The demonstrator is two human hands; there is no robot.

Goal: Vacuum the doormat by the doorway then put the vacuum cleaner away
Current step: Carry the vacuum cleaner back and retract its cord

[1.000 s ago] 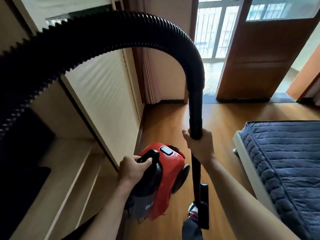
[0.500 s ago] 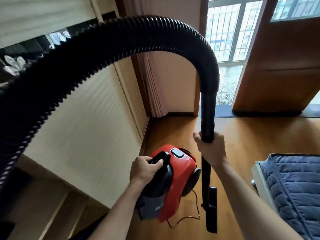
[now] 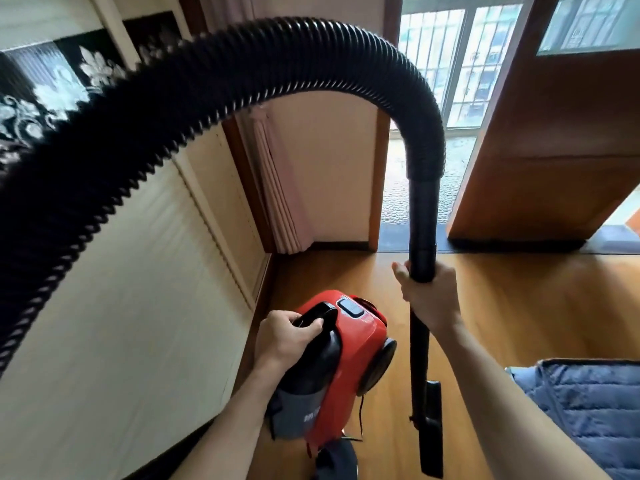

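Head view: red vacuum cleaner (image 3: 341, 362) up off the wood floor (image 3: 519, 306), low in the middle, close to the pale wardrobe doors (image 3: 138, 306). Left hand (image 3: 282, 337) wrapped tight round the black carry handle (image 3: 317, 313) on top. Right hand (image 3: 427, 292) closed round the stiff black tube (image 3: 422, 216), with the flat nozzle (image 3: 433, 427) hanging down near the floor. Ribbed hose (image 3: 242, 81) looping up high and over, from the left edge down into the tube.

Body probably a bit heavy and lumpy, hard plastic, smooth on the sides, so best carried by that top handle. Hose soft and bendy, likely to swing and bump things. Tube hard and easy to hold near its top, just where the right hand sits. Thin cord (image 3: 360, 417) dangling under the body, maybe a trip risk.

Dark doormat (image 3: 398, 233) flat at the doorway ahead, under the open wooden door (image 3: 554, 150). Blue quilted bed (image 3: 588, 410) off to the right.
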